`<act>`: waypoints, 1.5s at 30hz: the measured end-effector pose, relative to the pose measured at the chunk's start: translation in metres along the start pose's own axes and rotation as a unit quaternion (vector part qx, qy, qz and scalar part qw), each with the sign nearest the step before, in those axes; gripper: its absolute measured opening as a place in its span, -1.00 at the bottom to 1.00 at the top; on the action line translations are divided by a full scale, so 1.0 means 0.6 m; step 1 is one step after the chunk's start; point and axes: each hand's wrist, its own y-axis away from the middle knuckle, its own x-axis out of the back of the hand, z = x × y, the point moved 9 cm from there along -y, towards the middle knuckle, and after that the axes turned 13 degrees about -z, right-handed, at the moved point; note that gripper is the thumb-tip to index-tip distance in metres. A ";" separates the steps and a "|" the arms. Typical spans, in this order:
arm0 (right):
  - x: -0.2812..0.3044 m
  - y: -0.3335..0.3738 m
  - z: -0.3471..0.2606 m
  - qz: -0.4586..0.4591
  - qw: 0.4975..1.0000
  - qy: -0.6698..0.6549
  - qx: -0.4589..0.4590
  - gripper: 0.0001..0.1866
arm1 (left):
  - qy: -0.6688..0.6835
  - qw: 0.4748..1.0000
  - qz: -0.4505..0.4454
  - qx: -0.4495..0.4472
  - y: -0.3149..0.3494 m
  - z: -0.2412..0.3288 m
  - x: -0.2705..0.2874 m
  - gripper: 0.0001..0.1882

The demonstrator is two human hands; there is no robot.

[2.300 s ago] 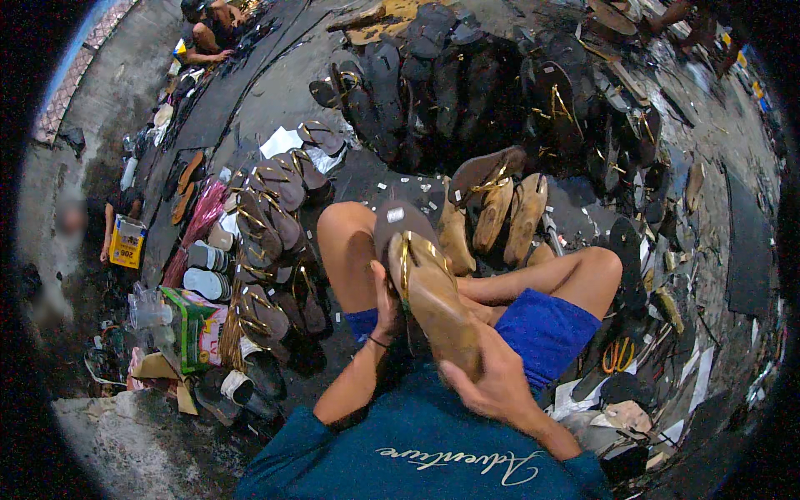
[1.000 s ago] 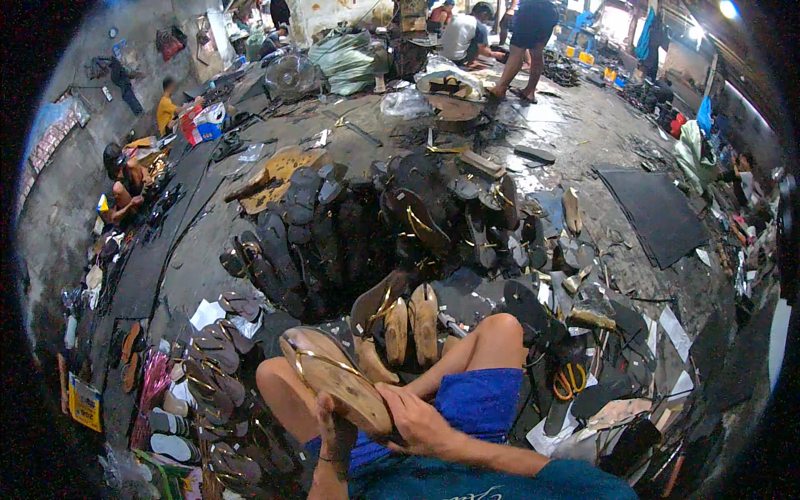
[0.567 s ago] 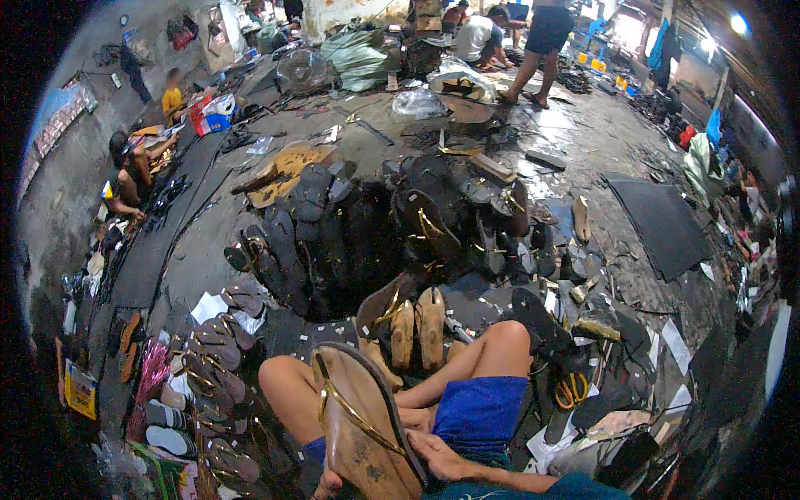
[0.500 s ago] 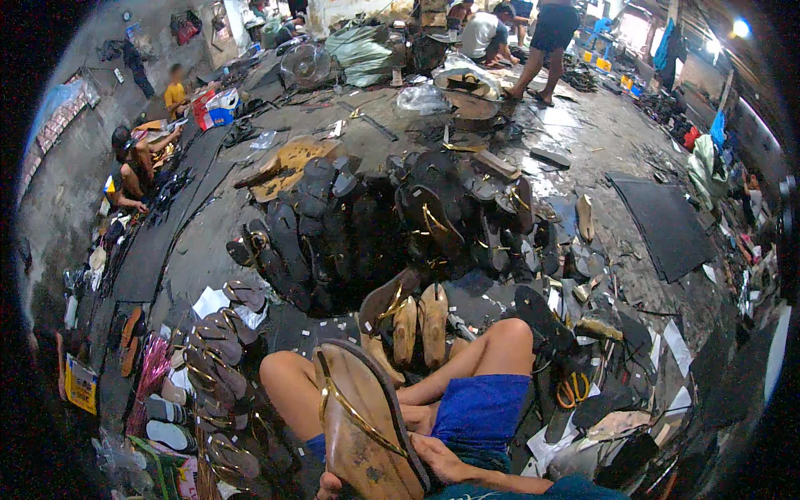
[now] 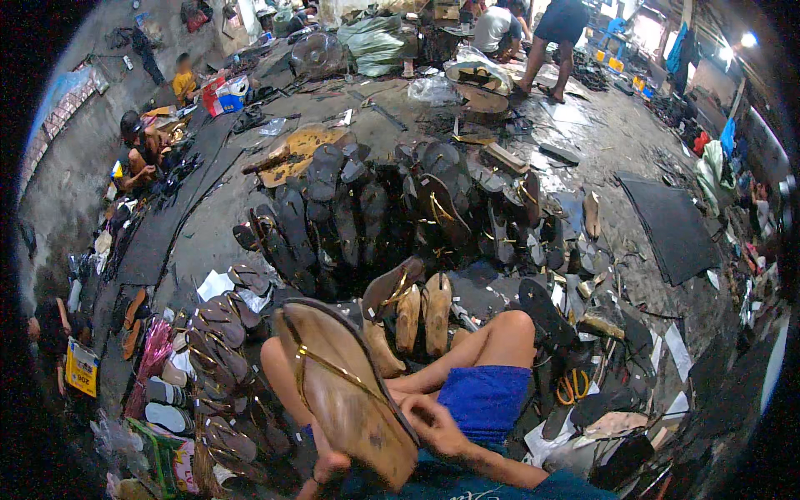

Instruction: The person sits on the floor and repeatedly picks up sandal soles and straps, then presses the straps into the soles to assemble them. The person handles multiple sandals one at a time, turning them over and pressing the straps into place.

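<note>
A flip-flop [image 5: 333, 375] with a gold thong strap and a dark sole edge is raised over my lap, toe up and tilted left. Its upper face is brown and wood-like, with dark stains near the heel. My left hand [image 5: 330, 468] grips it low on the left side, near the heel. By its right edge, close to the strap's end, my right hand [image 5: 435, 427] has curled fingers drawn together; what they pinch, if anything, is hidden. Past my crossed legs stand wooden foot forms [image 5: 436, 308] and a brown flip-flop [image 5: 390, 287] with a gold strap.
Dark flip-flops [image 5: 333, 208] are stacked in rows ahead. More gold-strapped flip-flops [image 5: 218, 350] lie at my left. Orange-handled scissors [image 5: 572, 387] rest among scraps on the right, with black sheets [image 5: 667, 225] beyond. Other people [image 5: 550, 42] are at the back and far left.
The flip-flop has moved up and left and leans further left. My left hand has come further into view. My right hand's fingers have shifted and curled at the edge.
</note>
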 end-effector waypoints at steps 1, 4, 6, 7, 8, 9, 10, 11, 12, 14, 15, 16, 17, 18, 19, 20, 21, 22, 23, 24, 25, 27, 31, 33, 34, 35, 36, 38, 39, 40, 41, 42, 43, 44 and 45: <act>-0.006 0.025 -0.106 0.061 0.997 0.013 0.033 -0.43 | -0.022 0.999 0.015 -0.024 0.003 0.009 0.005 0.29; -0.096 0.053 -0.260 0.040 0.861 0.457 0.219 -0.23 | -0.148 0.982 0.055 -0.102 -0.014 0.011 0.012 0.32; -0.071 0.046 -0.196 0.036 0.847 0.516 0.118 0.00 | -0.169 0.974 0.085 -0.122 -0.021 0.025 0.002 0.35; -0.061 0.044 -0.184 0.036 0.853 0.507 0.118 0.02 | -0.123 0.984 0.075 -0.103 -0.024 0.078 -0.028 0.42; -0.054 0.043 -0.180 0.035 0.859 0.497 0.118 0.04 | -0.075 0.991 0.067 -0.085 -0.028 0.132 -0.058 0.50; -0.057 0.042 -0.184 0.010 0.909 0.390 0.146 0.07 | -0.081 0.991 0.036 -0.102 -0.028 0.177 -0.083 0.49; -0.062 0.040 -0.194 -0.014 0.946 0.278 0.164 0.11 | -0.108 0.988 0.005 -0.106 -0.026 0.190 -0.098 0.34; -0.062 0.035 -0.205 -0.036 0.970 0.163 0.180 0.14 | -0.180 0.976 -0.032 -0.118 -0.025 0.193 -0.110 0.19; -0.056 0.030 -0.199 -0.127 0.977 0.077 0.150 0.25 | -0.279 0.950 -0.059 -0.129 -0.017 0.194 -0.126 0.04; -0.021 0.032 -0.140 -0.101 0.990 -0.062 0.081 0.21 | -0.438 0.886 -0.098 -0.120 -0.031 0.216 -0.159 -0.31; -0.011 0.042 -0.115 -0.080 0.989 -0.114 0.059 0.21 | -0.416 0.898 -0.115 -0.088 -0.043 0.200 -0.144 -0.42; -0.008 0.050 -0.093 -0.061 0.987 -0.144 0.043 0.21 | -0.390 0.910 -0.133 -0.047 -0.050 0.174 -0.116 -0.50; -0.004 0.065 -0.067 -0.042 0.985 -0.163 0.031 0.21 | -0.363 0.917 -0.163 0.008 -0.052 0.148 -0.111 -0.55; -0.005 0.075 -0.042 -0.038 0.983 -0.179 0.024 0.20 | -0.347 0.918 -0.182 0.067 -0.046 0.127 -0.104 -0.58; -0.005 0.092 -0.024 -0.022 0.981 -0.194 0.017 0.20 | -0.319 0.911 -0.220 0.140 -0.034 0.107 -0.125 -0.60; -0.003 0.103 -0.011 -0.010 0.980 -0.200 0.015 0.20 | -0.290 0.897 -0.257 0.211 -0.022 0.084 -0.144 -0.62; -0.002 0.115 -0.004 0.001 0.978 -0.208 0.014 0.20 | -0.190 0.911 -0.293 0.220 -0.002 0.048 -0.161 -0.63; -0.001 0.127 0.001 0.009 0.977 -0.215 0.014 0.19 | -0.150 0.931 -0.287 0.171 0.017 -0.001 -0.156 -0.63; 0.002 0.136 0.004 0.020 0.976 -0.217 0.015 0.19 | -0.124 0.947 -0.252 0.155 0.032 -0.020 -0.152 -0.65; 0.001 0.143 0.009 0.029 0.975 -0.222 0.013 0.19 | -0.099 0.961 -0.214 0.142 0.050 -0.033 -0.143 -0.68; 0.005 0.148 0.006 0.036 0.974 -0.221 0.015 0.19 | -0.101 0.960 -0.216 0.143 0.068 -0.068 -0.132 -0.67; 0.000 0.154 0.013 0.045 0.974 -0.222 0.016 0.18 | -0.105 0.959 -0.217 0.148 0.089 -0.133 -0.107 -0.66; -0.004 0.149 0.010 0.041 0.977 -0.210 0.021 0.17 | 0.036 0.943 -0.229 0.240 0.096 -0.021 -0.146 -0.67; -0.003 0.151 0.008 0.028 0.979 -0.203 0.021 0.17 | 0.061 0.943 -0.201 0.256 0.120 -0.092 -0.109 -0.64; -0.001 0.148 0.004 0.022 0.980 -0.195 0.022 0.17 | 0.075 0.943 -0.185 0.265 0.134 -0.119 -0.093 -0.63; 0.005 0.147 -0.004 0.012 0.983 -0.181 0.029 0.17 | 0.146 0.907 -0.259 0.299 0.117 -0.097 -0.132 -0.64; 0.015 0.131 -0.008 0.000 0.987 -0.158 0.028 0.16 | 0.127 0.895 -0.262 0.338 0.100 -0.056 -0.151 -0.62; 0.024 0.125 -0.018 -0.023 0.991 -0.128 0.036 0.16 | 0.096 0.889 -0.259 0.365 0.071 0.019 -0.185 -0.56; 0.034 0.114 -0.031 -0.036 0.993 -0.102 0.043 0.16 | 0.093 0.894 -0.254 0.358 0.059 0.040 -0.186 -0.52; 0.043 0.106 -0.047 -0.050 0.995 -0.070 0.054 0.16 | 0.105 0.915 -0.238 0.307 0.043 0.039 -0.170 -0.50; 0.051 0.094 -0.063 -0.072 0.993 -0.046 0.084 0.15 | 0.101 0.939 -0.214 0.251 0.032 0.032 -0.155 -0.48; 0.057 0.082 -0.083 -0.065 0.992 -0.032 0.105 0.15 | 0.106 0.954 -0.199 0.200 0.023 0.019 -0.138 -0.46; 0.060 0.069 -0.111 -0.046 0.991 -0.029 0.121 0.15 | 0.110 0.966 -0.183 0.148 0.017 0.014 -0.121 -0.44; 0.052 0.048 -0.138 0.002 0.994 -0.028 0.104 0.14 | 0.107 0.976 -0.161 0.096 0.014 0.028 -0.104 -0.41; 0.048 0.033 -0.157 0.056 0.994 -0.029 0.087 0.12 | 0.037 0.976 -0.175 0.125 -0.010 0.033 -0.095 -0.38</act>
